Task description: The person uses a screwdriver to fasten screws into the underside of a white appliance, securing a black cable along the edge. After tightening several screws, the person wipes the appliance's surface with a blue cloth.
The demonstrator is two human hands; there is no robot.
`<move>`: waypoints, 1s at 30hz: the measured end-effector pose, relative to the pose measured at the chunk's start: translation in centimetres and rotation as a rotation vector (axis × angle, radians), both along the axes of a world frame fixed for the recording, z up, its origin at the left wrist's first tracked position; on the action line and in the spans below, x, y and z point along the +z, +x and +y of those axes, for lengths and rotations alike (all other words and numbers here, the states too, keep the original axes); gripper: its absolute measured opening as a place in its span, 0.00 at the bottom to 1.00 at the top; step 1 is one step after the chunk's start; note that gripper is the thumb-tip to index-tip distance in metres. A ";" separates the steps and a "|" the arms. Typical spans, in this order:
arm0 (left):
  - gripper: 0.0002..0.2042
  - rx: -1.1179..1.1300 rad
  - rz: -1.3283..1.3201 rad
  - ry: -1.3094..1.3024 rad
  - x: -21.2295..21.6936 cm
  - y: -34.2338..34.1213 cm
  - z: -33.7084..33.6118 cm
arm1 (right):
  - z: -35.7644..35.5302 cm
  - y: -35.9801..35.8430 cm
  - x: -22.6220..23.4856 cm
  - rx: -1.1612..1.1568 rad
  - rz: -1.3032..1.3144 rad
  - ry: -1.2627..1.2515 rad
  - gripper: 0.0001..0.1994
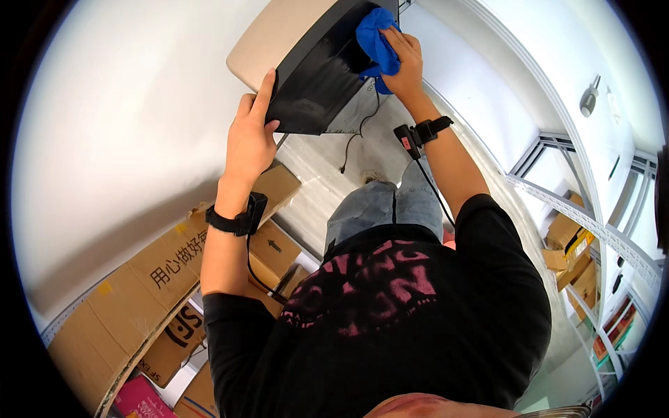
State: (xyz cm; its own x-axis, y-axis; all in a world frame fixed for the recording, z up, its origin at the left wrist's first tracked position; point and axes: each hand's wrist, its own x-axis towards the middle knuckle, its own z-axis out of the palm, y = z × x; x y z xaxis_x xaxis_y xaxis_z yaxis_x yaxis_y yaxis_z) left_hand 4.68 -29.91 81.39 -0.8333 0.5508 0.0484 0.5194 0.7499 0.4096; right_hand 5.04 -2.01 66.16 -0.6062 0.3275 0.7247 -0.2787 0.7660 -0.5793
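Observation:
A black flat-screen monitor stands on a beige table at the top of the head view. My left hand grips the monitor's near left corner, with its fingers on the edge. A blue cloth is pressed onto the dark screen by my right hand. Both wrists wear black bands with a cable running down each arm. A black cable hangs from under the monitor.
Several brown cardboard boxes lie stacked on the floor at lower left. A white wall fills the left side. White metal shelving with boxes stands at right. My legs in jeans are below the table edge.

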 end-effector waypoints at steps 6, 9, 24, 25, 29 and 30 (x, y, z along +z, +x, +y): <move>0.42 0.010 0.009 0.005 0.0 0.1 0.0 | -1.1 1.7 -5.4 -0.071 -0.404 -0.256 0.36; 0.42 0.008 -0.008 -0.003 0.1 0.3 0.1 | -1.9 2.4 -6.1 -0.100 -0.501 -0.340 0.37; 0.40 0.001 0.035 0.017 -0.1 0.3 0.0 | -14.4 7.6 -4.9 0.183 -0.256 -0.171 0.31; 0.40 0.007 0.029 0.012 0.0 0.3 -0.1 | -14.6 7.5 -4.2 0.196 -0.218 -0.128 0.30; 0.40 0.015 0.020 0.022 -0.1 0.3 -0.2 | -15.3 6.5 -0.1 0.256 -0.059 -0.049 0.26; 0.40 0.016 0.022 0.027 0.0 0.3 -0.2 | -15.2 6.4 0.6 0.265 -0.068 -0.060 0.26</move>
